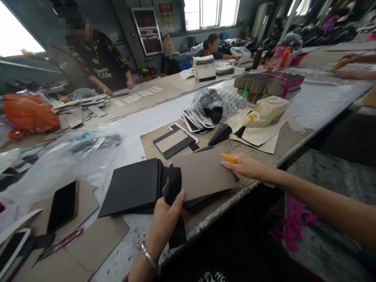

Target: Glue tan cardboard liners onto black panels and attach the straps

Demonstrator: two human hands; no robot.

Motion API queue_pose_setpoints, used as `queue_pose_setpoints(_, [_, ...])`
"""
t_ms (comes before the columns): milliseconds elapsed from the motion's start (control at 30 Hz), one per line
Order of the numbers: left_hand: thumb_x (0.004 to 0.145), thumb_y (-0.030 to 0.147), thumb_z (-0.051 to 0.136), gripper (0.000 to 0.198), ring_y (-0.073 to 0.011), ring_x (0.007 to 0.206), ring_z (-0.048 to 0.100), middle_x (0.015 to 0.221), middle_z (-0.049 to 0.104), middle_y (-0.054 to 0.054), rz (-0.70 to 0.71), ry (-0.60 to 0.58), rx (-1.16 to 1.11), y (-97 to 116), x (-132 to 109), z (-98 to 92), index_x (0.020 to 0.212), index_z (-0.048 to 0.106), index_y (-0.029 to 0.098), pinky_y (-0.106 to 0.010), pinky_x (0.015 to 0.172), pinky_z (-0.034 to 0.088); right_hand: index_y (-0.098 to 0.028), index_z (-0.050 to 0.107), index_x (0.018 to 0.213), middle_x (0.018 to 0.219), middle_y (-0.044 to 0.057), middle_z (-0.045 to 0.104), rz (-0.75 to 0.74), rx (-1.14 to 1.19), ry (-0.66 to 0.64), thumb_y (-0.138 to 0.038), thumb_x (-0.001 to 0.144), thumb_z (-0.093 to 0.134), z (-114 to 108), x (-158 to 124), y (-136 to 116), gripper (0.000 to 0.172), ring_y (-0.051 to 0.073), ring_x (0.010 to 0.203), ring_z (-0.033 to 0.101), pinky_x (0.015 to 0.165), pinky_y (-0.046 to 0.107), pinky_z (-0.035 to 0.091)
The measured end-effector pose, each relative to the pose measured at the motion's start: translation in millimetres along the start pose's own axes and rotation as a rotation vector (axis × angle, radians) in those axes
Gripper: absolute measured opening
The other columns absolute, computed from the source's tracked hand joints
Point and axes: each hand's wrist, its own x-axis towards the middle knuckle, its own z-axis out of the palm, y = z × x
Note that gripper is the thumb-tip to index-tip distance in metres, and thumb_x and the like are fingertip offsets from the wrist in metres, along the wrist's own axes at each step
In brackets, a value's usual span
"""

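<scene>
At the far left you have one orange bag, its contents hidden. Near left, one phone and one pair of pink-handled snips lie on brown sheets. Just beyond, one clear plastic bag shows dark material through its film. Next right is one stack of black panels; the layers cannot be counted.

Your two hands are apart. Your left hand is clamped on one black strip, thumb at the near left corner of one beige panel. This panel lies near the bench's front edge. Your right hand, at its right side, grips one yellow pointed piece.

Beyond the panel, one crumpled clear bag has black material showing at its mouth. To its right: one black cone, one cream container, contents not visible, and, farther, one pink-tied bundle.
</scene>
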Motion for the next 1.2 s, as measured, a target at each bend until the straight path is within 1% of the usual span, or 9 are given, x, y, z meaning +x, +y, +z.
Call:
queue_pose_setpoints(100, [0.071, 0.040, 0.066, 0.029, -0.0175, 0.053, 0.053, 0.051, 0.058, -0.003, 0.070, -0.006, 0.170, -4.9, 8.1, 6.9, 0.054, 0.060, 0.017, -0.026, 0.053, 0.041, -0.018, 0.054, 0.071, 0.070, 0.003, 0.058, 0.003, -0.211, 0.017, -0.043, 0.086, 0.044, 3.1, 15.1, 12.3, 0.031, 0.016, 0.065, 0.054, 0.056, 0.025, 0.035])
queue_pose_setpoints(233, [0.073, 0.042, 0.063, 0.029, -0.0232, 0.063, 0.060, 0.061, 0.065, -0.008, 0.047, -0.028, 0.335, -9.4, 13.6, 7.9, 0.063, 0.064, 0.015, -0.029, 0.060, 0.043, -0.017, 0.058, 0.077, 0.074, 0.005, 0.063, -0.026, -0.395, 0.038, -0.045, 0.088, 0.042, 9.2, 29.7, 18.9, 0.034, 0.018, 0.069, 0.058, 0.057, 0.024, 0.035])
queue_pose_setpoints(400, [0.072, 0.046, 0.063, 0.033, -0.0259, 0.072, 0.063, 0.071, 0.069, -0.009, 0.002, -0.100, 0.260, -10.7, 13.3, 7.9, 0.072, 0.067, 0.013, -0.031, 0.066, 0.046, -0.016, 0.061, 0.082, 0.079, 0.009, 0.066, -0.029, -0.456, 0.037, -0.046, 0.089, 0.043, 14.0, 35.5, 21.9, 0.036, 0.021, 0.074, 0.061, 0.058, 0.025, 0.034])
queue_pose_setpoints(600, [0.062, 0.047, 0.070, 0.045, -0.0283, 0.082, 0.064, 0.084, 0.072, -0.012, -0.155, -0.066, 0.115, -6.2, 7.9, 13.6, 0.085, 0.068, 0.007, -0.032, 0.074, 0.049, -0.016, 0.061, 0.084, 0.080, 0.007, 0.067, -0.040, -0.477, 0.006, -0.044, 0.090, 0.043, 12.0, 36.1, 24.0, 0.034, 0.020, 0.076, 0.062, 0.060, 0.024, 0.035])
queue_pose_setpoints(733, [0.067, 0.048, 0.063, 0.042, -0.0295, 0.087, 0.063, 0.087, 0.072, -0.012, -0.099, -0.080, 0.182, -5.6, 7.4, 12.3, 0.084, 0.068, 0.010, -0.033, 0.077, 0.047, -0.016, 0.060, 0.085, 0.081, 0.008, 0.066, -0.053, -0.482, 0.001, -0.043, 0.091, 0.043, 11.2, 33.9, 22.7, 0.033, 0.020, 0.077, 0.062, 0.061, 0.024, 0.035])
queue_pose_setpoints(867, [0.067, 0.046, 0.061, 0.032, -0.0242, 0.071, 0.060, 0.070, 0.068, -0.007, -0.076, -0.104, 0.219, -6.5, 11.6, 8.5, 0.069, 0.066, 0.014, -0.031, 0.067, 0.045, -0.016, 0.059, 0.084, 0.080, 0.008, 0.066, -0.059, -0.501, -0.004, -0.041, 0.092, 0.042, 11.2, 33.7, 23.0, 0.031, 0.021, 0.076, 0.062, 0.061, 0.026, 0.035])
queue_pose_setpoints(967, [0.064, 0.045, 0.066, 0.030, -0.0168, 0.056, 0.049, 0.056, 0.057, -0.002, -0.111, -0.132, 0.101, -7.2, 13.0, 7.7, 0.057, 0.060, 0.016, -0.027, 0.055, 0.039, -0.017, 0.058, 0.082, 0.080, 0.008, 0.066, -0.081, -0.521, 0.011, -0.042, 0.092, 0.041, 12.4, 36.5, 27.4, 0.032, 0.021, 0.075, 0.061, 0.061, 0.026, 0.035])
queue_pose_setpoints(1067, [0.063, 0.042, 0.070, 0.028, -0.0125, 0.051, 0.041, 0.053, 0.051, 0.001, -0.149, -0.165, -0.050, -9.4, 12.4, 8.5, 0.057, 0.059, 0.016, -0.025, 0.049, 0.034, -0.018, 0.055, 0.078, 0.077, 0.008, 0.064, -0.113, -0.512, 0.019, -0.043, 0.092, 0.041, 14.3, 39.8, 32.7, 0.032, 0.022, 0.074, 0.060, 0.061, 0.028, 0.035])
queue_pose_setpoints(1200, [0.069, 0.044, 0.067, 0.033, -0.0095, 0.044, 0.035, 0.045, 0.043, 0.004, -0.207, -0.175, -0.074, -17.1, 9.6, 7.9, 0.056, 0.056, 0.016, -0.023, 0.043, 0.027, -0.020, 0.050, 0.071, 0.072, 0.007, 0.062, -0.141, -0.468, 0.027, -0.043, 0.091, 0.043, 15.6, 41.7, 36.6, 0.031, 0.022, 0.068, 0.059, 0.060, 0.030, 0.037])
